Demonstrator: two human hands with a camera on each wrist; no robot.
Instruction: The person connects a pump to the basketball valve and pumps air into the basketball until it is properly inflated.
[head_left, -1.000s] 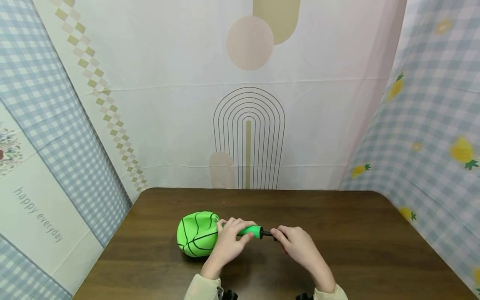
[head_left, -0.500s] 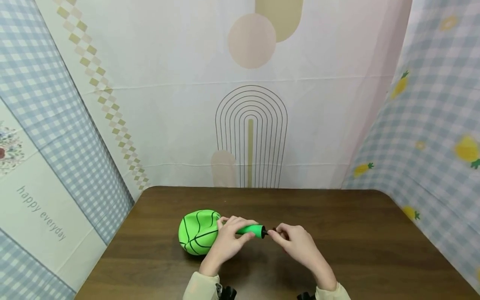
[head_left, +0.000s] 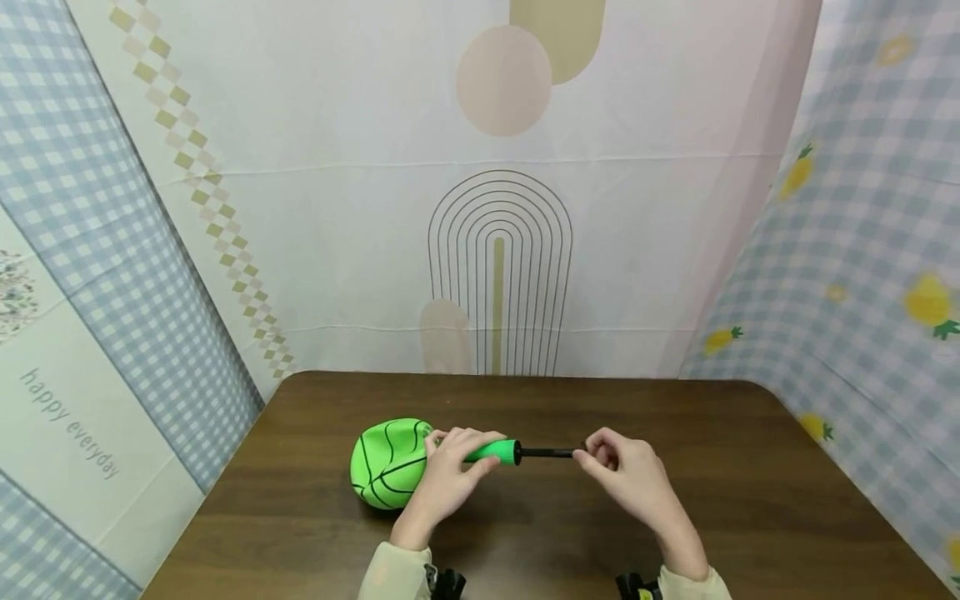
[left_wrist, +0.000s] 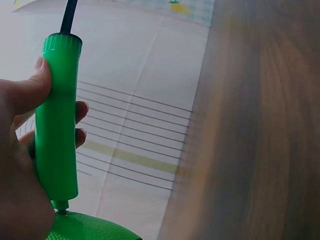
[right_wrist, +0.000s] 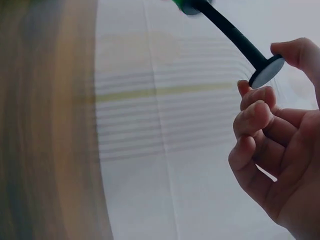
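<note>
A: Quick q: where was the ball [head_left: 381, 471]?

B: On the brown tbl [head_left: 750, 500], L of ctr in the head view. Bright green w/ black lines, a bit dented & lopsided.

A: And the L hand [head_left: 442, 479]?

B: Right beside the ball, gripping the green pump [left_wrist: 57, 120]. Per the L wrist cam, thumb lay along one side of the barrel & two fingertips [left_wrist: 81, 137] showed on the other, so def. a grasp.

A: How'd the pump lie?

B: Approx. horiz. in the head view. Its narrow end met the ball; couldn't tell how deep it went in, if at all. Black rod [head_left: 547, 453] stuck out the opp. end, a good stretch of it showing btwn the two hands.

A: R hand [head_left: 636, 479]?

B: Pinching the flat disc [right_wrist: 267, 71] at the rod's far end: thumb at one edge, a fingertip at the opp. edge. Remaining fingers were curled loosely below it in the R wrist view.

A: Bkgd?

B: Pale cloth [head_left: 337, 250] behind the tbl, w/ thin nested arches & a pinkish circle. Blue-and-white checked cloth [head_left: 840, 233] on the R, w/ yellow fruit prints. Sleeves [head_left: 393, 575] were pale, w/ black gear [head_left: 450, 583] at both wrists.
</note>
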